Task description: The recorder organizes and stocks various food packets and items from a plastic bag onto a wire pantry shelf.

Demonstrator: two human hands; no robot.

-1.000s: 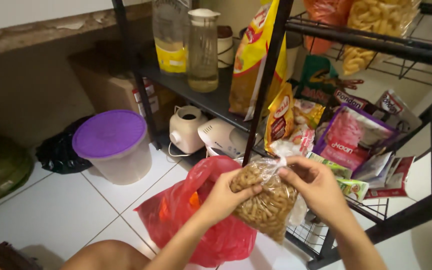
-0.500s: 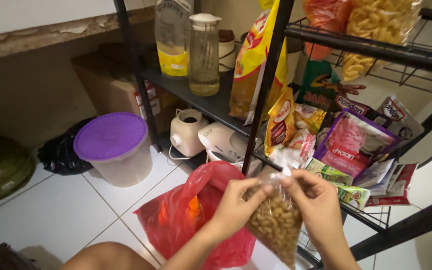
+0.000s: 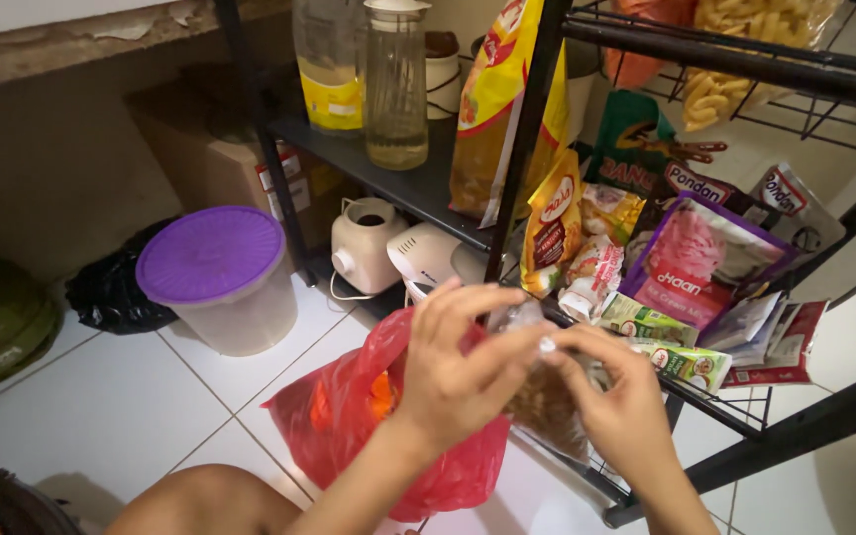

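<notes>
Both hands (image 3: 537,372) now raised, pinching clear snack bag (image 3: 547,401) top, perhaps twisting

The plastic bag (image 3: 388,426) is bright red, with orange showing through it. The tub (image 3: 225,282) is cloudy white under a purple lid (image 3: 208,254). The shelf frame (image 3: 532,119) is black. The snack pouch (image 3: 700,260) is purple and pink. The floor tiles (image 3: 81,406) are white with grey grout lines.

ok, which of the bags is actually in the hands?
The clear bag of brown snacks, pinched at its top by the left hand and right hand. The red bag sits behind it, unheld; the other packets stay on the black rack.
</notes>
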